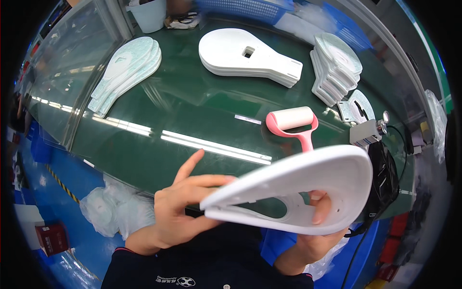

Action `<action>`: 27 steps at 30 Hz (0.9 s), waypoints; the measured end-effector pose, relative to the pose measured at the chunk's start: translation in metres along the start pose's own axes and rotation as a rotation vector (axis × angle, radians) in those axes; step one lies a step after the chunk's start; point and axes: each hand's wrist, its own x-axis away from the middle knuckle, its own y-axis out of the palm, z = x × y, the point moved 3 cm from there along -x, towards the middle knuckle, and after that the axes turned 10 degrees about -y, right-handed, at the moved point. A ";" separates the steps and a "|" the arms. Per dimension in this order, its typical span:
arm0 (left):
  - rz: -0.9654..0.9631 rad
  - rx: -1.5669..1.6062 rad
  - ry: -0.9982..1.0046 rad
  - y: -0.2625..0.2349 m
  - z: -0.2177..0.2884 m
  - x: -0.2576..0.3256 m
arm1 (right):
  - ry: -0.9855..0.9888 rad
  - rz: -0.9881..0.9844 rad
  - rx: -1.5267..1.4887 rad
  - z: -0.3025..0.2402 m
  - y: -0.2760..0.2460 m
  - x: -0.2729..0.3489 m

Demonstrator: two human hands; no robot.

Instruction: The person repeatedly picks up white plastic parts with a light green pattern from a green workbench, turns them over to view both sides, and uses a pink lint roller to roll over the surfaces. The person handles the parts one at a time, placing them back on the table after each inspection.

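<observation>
A hollow white plastic shell, rounded at one end and narrower at the other, is tilted close in front of my body. At its narrow left end, the thumb and fingers of my left hand pinch the rim, while one finger sticks up free. My right hand grips the broad end from below, with fingers showing inside through an opening. Part of that hand is hidden behind the shell wall. Just beyond the shell, a pink-handled lint roller with a white roll lies on the green table.
White paddle-shaped parts are stacked at the back middle. Similar film-covered parts lie at left, and another pile at right. A small metal box with a knob and a black bag are near the right edge. Blue baskets stand behind.
</observation>
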 end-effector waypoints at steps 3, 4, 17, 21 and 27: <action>0.057 -0.128 -0.041 0.000 -0.020 -0.004 | -0.162 -0.216 0.058 -0.003 0.007 0.000; -0.027 -0.243 0.043 -0.003 -0.029 -0.009 | -0.196 -0.320 0.100 -0.001 0.007 -0.001; 0.126 -0.264 0.158 -0.014 -0.007 -0.017 | 0.007 -0.301 0.124 0.013 -0.005 -0.001; 0.096 -0.458 0.399 -0.010 0.042 -0.025 | 0.322 -0.146 -0.191 0.043 -0.004 0.006; 0.129 -0.536 0.490 0.002 0.063 -0.013 | 0.368 -0.161 -0.410 0.064 0.010 0.019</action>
